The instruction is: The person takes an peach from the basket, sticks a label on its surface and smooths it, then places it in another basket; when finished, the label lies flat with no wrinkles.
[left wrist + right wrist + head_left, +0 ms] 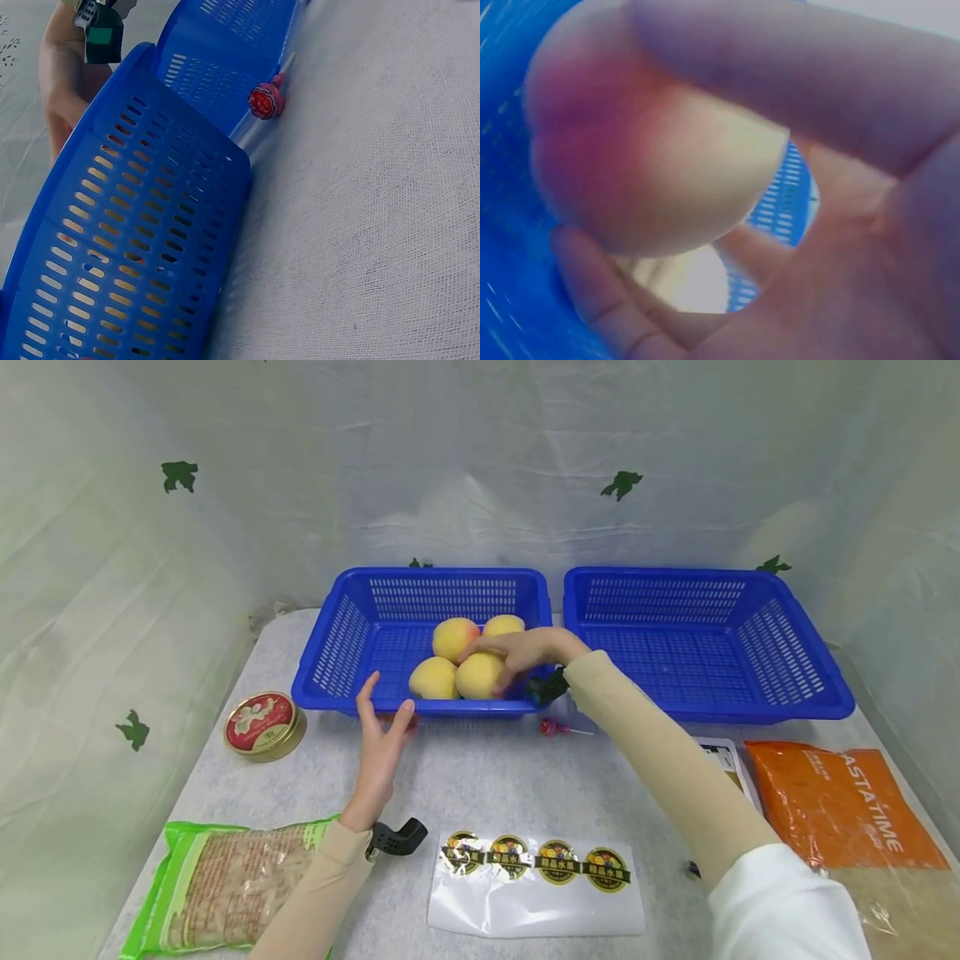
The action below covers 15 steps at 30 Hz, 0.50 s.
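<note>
Inside the left blue basket (330, 703) lie several yellow peaches with a reddish blush. My right hand (525, 650) reaches in from the right and grips the front right peach (478, 675). The right wrist view shows this peach (652, 165) between thumb and fingers, its pink side toward the camera. My left hand (381, 752) is at the basket's front rim, thumb and index finger spread apart, holding nothing visible; its other fingers are mostly hidden. In the left wrist view the slotted basket wall (142, 225) is close by.
Another blue basket (660, 664) stands to the right. A lollipop (551, 727) lies before the baskets. Around the table are a round tin (262, 725), a green-edged bag (232, 881), a sticker sheet (536, 910) and an orange bag (840, 802). A white-edged item is partly under the right arm.
</note>
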Each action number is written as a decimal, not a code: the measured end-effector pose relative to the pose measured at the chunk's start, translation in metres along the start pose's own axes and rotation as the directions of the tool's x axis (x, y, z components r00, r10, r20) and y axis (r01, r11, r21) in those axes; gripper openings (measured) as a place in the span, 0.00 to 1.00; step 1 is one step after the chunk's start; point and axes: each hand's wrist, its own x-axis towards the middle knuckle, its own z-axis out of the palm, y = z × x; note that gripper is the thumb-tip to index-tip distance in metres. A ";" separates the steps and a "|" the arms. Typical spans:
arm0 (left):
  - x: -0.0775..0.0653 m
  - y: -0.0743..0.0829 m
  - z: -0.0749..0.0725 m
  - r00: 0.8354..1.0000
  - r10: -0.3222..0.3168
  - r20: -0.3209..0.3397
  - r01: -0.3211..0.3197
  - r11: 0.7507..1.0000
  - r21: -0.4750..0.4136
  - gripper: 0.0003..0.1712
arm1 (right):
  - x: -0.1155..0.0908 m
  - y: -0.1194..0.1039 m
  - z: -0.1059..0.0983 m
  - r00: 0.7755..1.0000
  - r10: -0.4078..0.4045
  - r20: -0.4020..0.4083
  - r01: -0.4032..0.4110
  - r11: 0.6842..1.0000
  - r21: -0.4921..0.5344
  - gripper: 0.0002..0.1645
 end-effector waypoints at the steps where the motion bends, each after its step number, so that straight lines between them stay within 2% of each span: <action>1: 0.000 0.000 0.000 1.000 0.004 -0.001 -0.004 1.000 -0.012 0.35 | -0.003 -0.001 -0.001 1.000 -0.013 -0.024 0.013 1.000 0.014 0.37; 7: 0.000 0.001 0.001 1.000 0.002 -0.002 -0.003 1.000 -0.029 0.35 | -0.023 0.000 -0.005 0.979 -0.108 -0.170 0.124 0.989 0.086 0.36; 15: 0.000 0.000 0.002 1.000 0.014 -0.001 -0.014 1.000 -0.022 0.36 | -0.053 0.000 0.006 0.943 -0.281 -0.177 0.296 0.953 0.066 0.35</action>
